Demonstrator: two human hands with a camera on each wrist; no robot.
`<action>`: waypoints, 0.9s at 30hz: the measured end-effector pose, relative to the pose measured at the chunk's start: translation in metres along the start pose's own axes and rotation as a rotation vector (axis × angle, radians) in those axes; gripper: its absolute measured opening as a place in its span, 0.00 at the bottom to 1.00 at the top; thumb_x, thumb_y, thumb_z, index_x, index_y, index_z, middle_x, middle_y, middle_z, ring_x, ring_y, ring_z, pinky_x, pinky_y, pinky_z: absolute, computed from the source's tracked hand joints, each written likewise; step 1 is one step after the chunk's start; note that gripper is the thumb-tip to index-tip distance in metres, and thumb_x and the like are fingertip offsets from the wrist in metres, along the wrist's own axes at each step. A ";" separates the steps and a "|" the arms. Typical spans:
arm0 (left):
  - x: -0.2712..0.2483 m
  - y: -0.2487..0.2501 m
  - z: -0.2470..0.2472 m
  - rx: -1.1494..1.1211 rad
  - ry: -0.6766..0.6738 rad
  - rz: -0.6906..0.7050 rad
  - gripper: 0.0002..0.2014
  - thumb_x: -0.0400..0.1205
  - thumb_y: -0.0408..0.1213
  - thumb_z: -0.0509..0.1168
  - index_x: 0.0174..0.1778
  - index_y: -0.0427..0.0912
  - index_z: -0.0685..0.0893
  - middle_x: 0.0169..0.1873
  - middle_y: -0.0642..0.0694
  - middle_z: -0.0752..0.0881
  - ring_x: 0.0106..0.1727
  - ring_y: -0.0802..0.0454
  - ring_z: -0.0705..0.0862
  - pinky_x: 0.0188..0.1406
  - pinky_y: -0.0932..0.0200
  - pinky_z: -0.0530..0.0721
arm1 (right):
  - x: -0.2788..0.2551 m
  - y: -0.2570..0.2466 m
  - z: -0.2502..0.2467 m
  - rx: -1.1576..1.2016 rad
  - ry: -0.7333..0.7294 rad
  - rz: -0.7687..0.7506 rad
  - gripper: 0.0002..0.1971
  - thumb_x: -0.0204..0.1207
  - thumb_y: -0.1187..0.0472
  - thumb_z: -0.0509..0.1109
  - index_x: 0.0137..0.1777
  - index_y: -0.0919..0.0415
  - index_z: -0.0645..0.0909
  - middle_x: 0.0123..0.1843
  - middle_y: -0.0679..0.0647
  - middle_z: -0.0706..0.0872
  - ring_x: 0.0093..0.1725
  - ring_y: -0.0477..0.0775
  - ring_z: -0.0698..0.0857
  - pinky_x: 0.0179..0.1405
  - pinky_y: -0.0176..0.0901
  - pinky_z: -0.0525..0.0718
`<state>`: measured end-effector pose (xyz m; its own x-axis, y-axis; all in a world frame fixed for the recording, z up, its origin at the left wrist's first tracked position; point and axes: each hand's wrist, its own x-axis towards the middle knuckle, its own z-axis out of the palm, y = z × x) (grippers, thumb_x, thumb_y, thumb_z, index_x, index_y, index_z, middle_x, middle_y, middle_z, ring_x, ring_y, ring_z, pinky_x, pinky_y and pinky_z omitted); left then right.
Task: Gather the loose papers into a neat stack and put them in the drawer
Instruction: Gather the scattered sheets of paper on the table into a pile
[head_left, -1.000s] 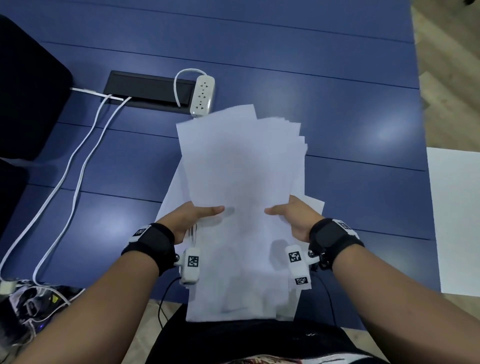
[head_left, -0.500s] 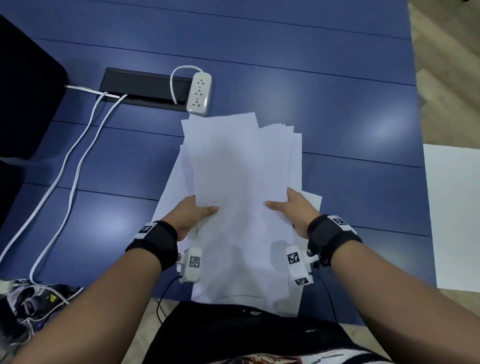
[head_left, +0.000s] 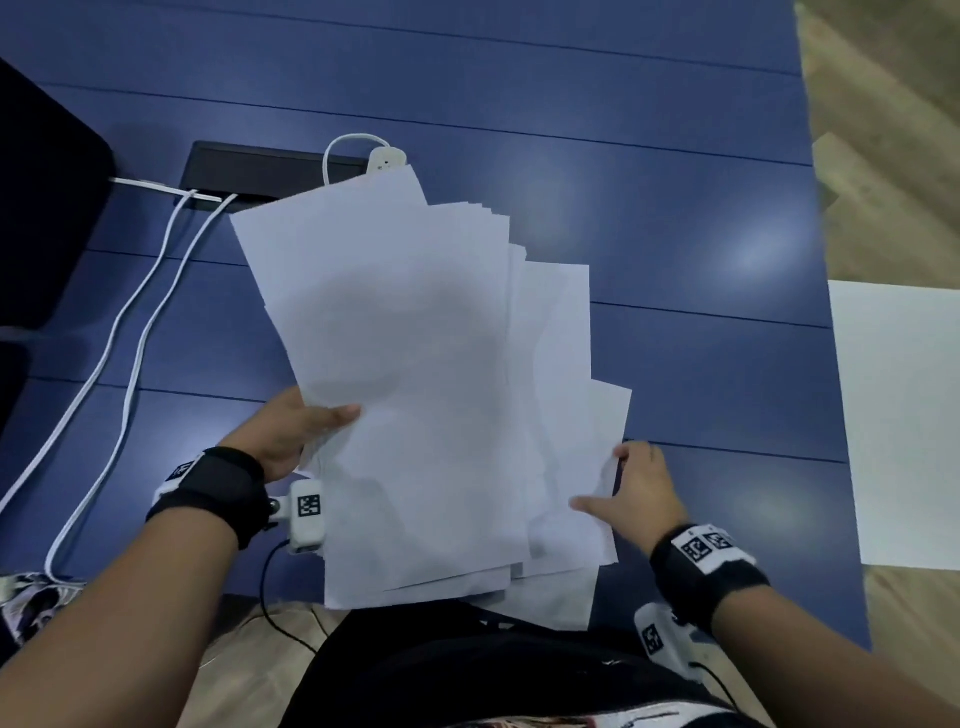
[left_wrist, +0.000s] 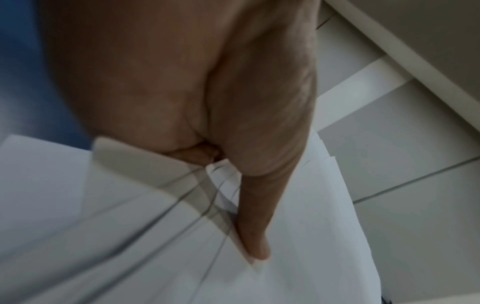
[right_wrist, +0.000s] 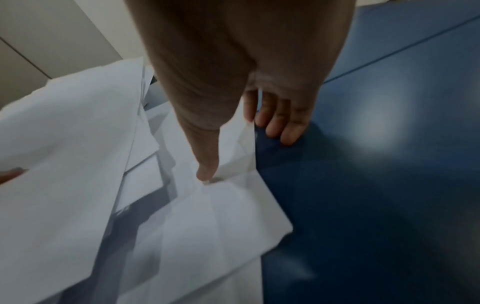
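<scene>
A fanned bundle of white papers (head_left: 415, 364) hangs over the near edge of the blue table (head_left: 675, 234). My left hand (head_left: 311, 431) grips the upper bundle at its left side, thumb (left_wrist: 254, 236) on top and fingers hidden beneath. These upper sheets lean to the left. Lower sheets (head_left: 571, 415) stick out to the right. My right hand (head_left: 608, 478) pinches their right edge, thumb (right_wrist: 207, 174) on top and fingers (right_wrist: 280, 127) at the edge against the table. No drawer is in view.
A white power strip (head_left: 387, 158) and a black cable box (head_left: 260, 169) lie just beyond the papers. White cables (head_left: 130, 338) run down the left side. A black object (head_left: 41, 208) sits far left. A white surface (head_left: 904, 415) stands right of the table over wood floor.
My right hand left the middle of the bundle and moved right to the edge of the lower sheets. The upper sheets swung left, and the papers fanned apart.
</scene>
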<state>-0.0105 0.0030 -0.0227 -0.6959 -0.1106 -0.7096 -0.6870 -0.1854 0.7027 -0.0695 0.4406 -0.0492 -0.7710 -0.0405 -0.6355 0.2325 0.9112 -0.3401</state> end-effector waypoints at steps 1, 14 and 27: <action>0.000 -0.001 0.001 0.011 -0.005 -0.004 0.18 0.84 0.30 0.74 0.71 0.41 0.88 0.62 0.45 0.96 0.62 0.45 0.95 0.65 0.47 0.88 | -0.001 -0.002 0.006 0.000 0.039 0.007 0.49 0.57 0.43 0.92 0.74 0.60 0.71 0.71 0.55 0.73 0.70 0.57 0.78 0.76 0.50 0.79; 0.023 -0.020 0.047 -0.035 0.046 -0.012 0.23 0.85 0.26 0.75 0.77 0.39 0.85 0.67 0.44 0.94 0.70 0.45 0.91 0.59 0.61 0.89 | 0.015 -0.029 0.016 0.276 0.053 0.032 0.25 0.74 0.75 0.75 0.68 0.64 0.72 0.49 0.53 0.82 0.52 0.57 0.83 0.44 0.36 0.77; 0.008 -0.015 -0.001 0.236 0.259 0.011 0.19 0.84 0.33 0.78 0.72 0.40 0.88 0.63 0.38 0.93 0.64 0.36 0.90 0.70 0.38 0.87 | 0.075 -0.043 0.020 0.536 0.112 0.338 0.43 0.43 0.24 0.83 0.37 0.61 0.72 0.37 0.56 0.76 0.38 0.60 0.76 0.39 0.54 0.84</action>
<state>-0.0060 0.0036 -0.0388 -0.6484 -0.3611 -0.6702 -0.7300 0.0450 0.6820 -0.1259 0.3900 -0.0958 -0.6539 0.2829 -0.7016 0.7152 0.5337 -0.4514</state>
